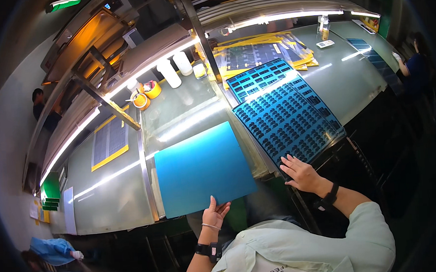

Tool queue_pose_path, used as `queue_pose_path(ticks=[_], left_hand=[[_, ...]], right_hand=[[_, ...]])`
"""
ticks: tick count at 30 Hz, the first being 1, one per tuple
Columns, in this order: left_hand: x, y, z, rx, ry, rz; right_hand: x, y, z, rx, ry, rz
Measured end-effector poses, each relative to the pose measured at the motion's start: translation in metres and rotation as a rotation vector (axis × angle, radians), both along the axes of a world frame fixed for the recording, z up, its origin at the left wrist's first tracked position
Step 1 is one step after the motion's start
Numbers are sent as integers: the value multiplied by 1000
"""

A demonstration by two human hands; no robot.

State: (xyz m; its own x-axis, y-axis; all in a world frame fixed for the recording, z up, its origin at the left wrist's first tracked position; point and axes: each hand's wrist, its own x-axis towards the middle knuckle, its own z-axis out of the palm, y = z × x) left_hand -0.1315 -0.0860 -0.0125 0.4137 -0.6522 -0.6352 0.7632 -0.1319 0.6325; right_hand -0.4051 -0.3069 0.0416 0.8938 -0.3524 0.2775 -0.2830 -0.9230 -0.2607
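Left hand (215, 215) gripped the plain blue rectangular sheet (202, 169) at its near edge; right hand (300, 174), loose, touched the black-patterned blue sheet (290, 122); edge-only contact seemed safest.

A factory workshop, by the look of it: tube lights (286, 17) run along metal framing (205, 45) over a long, glassy tabletop (118, 203) bearing patterned blue panels (287, 122), yellow-edged sheets (253, 57), tape rolls (140, 101) and white bottles (169, 74), with orange-lit equipment (82, 37) behind and a co-worker (416, 74) at the far right
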Motion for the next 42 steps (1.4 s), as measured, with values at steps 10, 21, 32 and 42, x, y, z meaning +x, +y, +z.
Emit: queue_pose_path(ticks=[10, 21, 32, 42], left_hand=[[-1, -2, 53, 110, -121, -717], [-41, -136, 79, -260, -1573, -669], [-76, -187, 19, 40, -2042, -880], [-77, -183, 24, -20, -2007, -829]], right_hand=[[-36, -55, 157, -615, -671, -313], [-157, -120, -86, 920, -1197, -1265], [-32, 20, 20, 76, 13, -107], [-36, -1, -2, 100, -120, -62]])
